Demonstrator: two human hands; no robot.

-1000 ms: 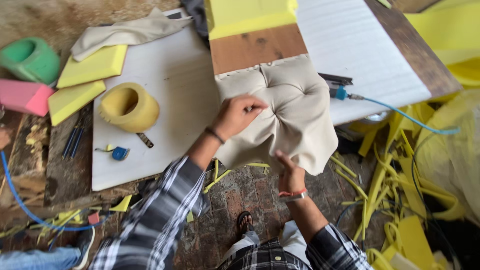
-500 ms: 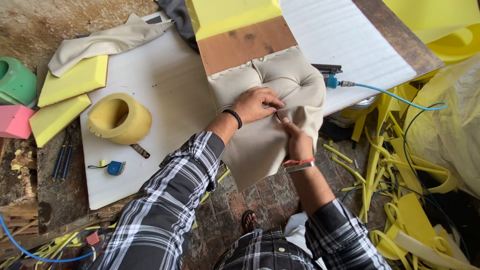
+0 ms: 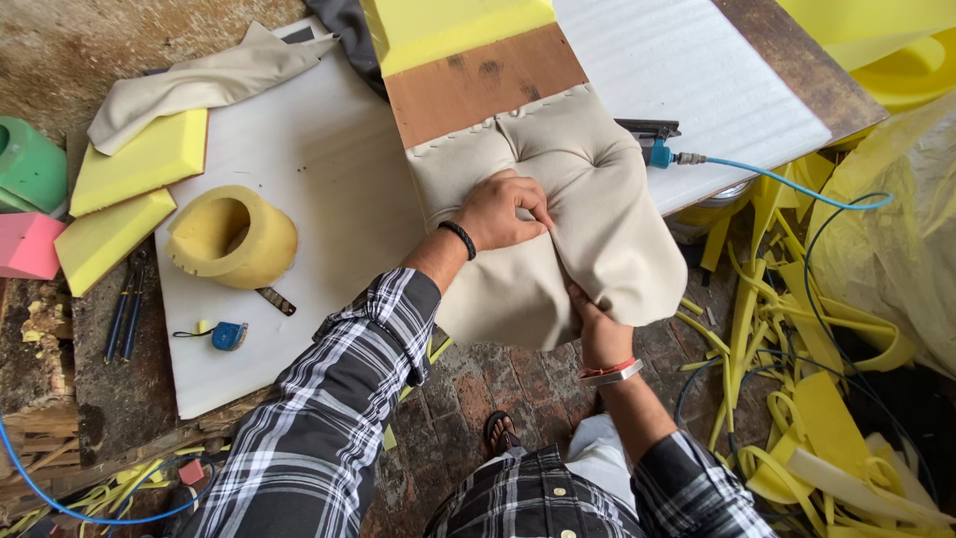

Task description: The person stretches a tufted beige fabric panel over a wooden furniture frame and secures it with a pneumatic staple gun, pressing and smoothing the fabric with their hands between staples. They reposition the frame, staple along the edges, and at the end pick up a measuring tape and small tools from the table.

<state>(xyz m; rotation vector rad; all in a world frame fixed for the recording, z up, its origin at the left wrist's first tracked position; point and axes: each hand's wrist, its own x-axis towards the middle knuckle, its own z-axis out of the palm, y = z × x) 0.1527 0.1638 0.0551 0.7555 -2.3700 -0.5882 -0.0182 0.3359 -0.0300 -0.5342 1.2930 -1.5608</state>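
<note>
While the fingers [image 3: 528,204] of the left hand [image 3: 503,211] curl together and pinch a fold of the beige upholstery cover [image 3: 558,224], the right hand [image 3: 595,324] grips the hanging near edge of the same cover from below, its fingers closed on the cloth and mostly hidden behind it. That tufted cover lies over a cushion on a brown wooden board [image 3: 483,85], at the near edge of the white surface [image 3: 329,169], with its long axis running from the far left toward the near right, where the loose end droops past the edge. A yellow foam slab [image 3: 448,25] sits on the far end of the board, cut off by the frame. Just right of the cover rests a tool with a blue hose [image 3: 787,184]; its body is partly hidden by the cloth. Left of the hands stand a hollow yellow foam cylinder [image 3: 231,237], a small blue tape measure [image 3: 227,336], two yellow foam wedges [image 3: 139,159] and a folded beige cloth [image 3: 199,80]. Pink [image 3: 28,244] and green [image 3: 28,164] blocks are cut off at the far left. Yellow foam strips [image 3: 787,339] litter the floor on the right.
</note>
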